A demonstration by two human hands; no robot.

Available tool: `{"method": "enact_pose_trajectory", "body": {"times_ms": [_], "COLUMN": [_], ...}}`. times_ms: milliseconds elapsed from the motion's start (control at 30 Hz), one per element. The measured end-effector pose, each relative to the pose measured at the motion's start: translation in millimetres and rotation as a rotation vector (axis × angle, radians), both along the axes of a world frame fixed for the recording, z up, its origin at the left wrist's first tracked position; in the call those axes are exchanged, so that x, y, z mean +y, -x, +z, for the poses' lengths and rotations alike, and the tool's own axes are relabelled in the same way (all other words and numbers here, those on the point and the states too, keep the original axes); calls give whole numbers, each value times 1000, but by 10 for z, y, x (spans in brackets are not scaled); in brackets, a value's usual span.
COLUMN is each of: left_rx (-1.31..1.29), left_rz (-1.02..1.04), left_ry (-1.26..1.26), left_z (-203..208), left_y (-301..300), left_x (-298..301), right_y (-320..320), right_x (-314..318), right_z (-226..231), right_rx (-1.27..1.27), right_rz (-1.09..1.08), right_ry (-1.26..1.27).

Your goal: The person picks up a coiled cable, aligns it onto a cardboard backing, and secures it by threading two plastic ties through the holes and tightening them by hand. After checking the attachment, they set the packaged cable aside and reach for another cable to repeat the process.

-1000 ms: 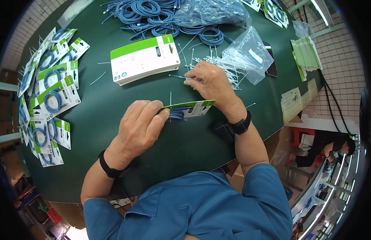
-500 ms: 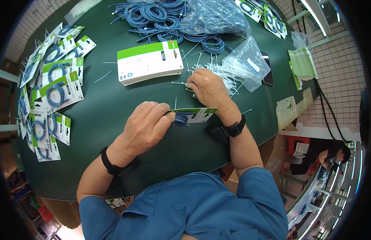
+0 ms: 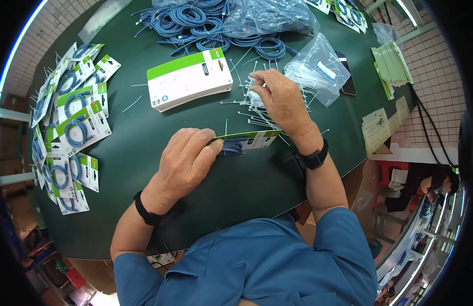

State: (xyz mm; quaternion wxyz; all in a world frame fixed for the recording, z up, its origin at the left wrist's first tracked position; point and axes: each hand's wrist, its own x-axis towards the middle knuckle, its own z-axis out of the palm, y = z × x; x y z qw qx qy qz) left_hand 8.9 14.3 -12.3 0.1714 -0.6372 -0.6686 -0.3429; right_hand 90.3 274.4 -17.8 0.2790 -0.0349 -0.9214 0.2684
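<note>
My left hand [image 3: 188, 160] pinches a white-and-green packaging card [image 3: 259, 140], which is tilted nearly edge-on. A coil of blue cable [image 3: 232, 146] lies against the near face of the card, and a thin white cable tie [image 3: 226, 126] sticks up behind it. My right hand [image 3: 285, 99] hovers over a loose pile of white cable ties [image 3: 257, 97]. Its thumb and fingertips are curled but a little apart, with nothing visible between them.
A stack of flat cards [image 3: 188, 79] lies ahead of my left hand. Finished-looking carded cables [image 3: 76, 130] are heaped at the left. Loose blue cables [image 3: 195, 23] and a clear bag of ties [image 3: 323, 71] lie farther back, beside a dark phone [image 3: 347, 76].
My right hand has lifted from the pile's near left edge and moved right and farther back, its fingers parting. My left hand still holds the card and coil in nearly the same place.
</note>
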Motion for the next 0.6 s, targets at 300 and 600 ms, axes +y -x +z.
{"method": "enact_pose_trajectory", "body": {"times_ms": [300, 600], "left_rx": [0, -30], "left_rz": [-71, -129], "left_ry": [17, 29], "left_z": [106, 109], "left_y": [-108, -142], "left_x": [1, 22], "right_y": [-157, -175], "right_x": [25, 0], "right_z": [259, 256], "right_rx": [69, 59], "right_rz": [32, 18], "right_ry": [374, 976]}}
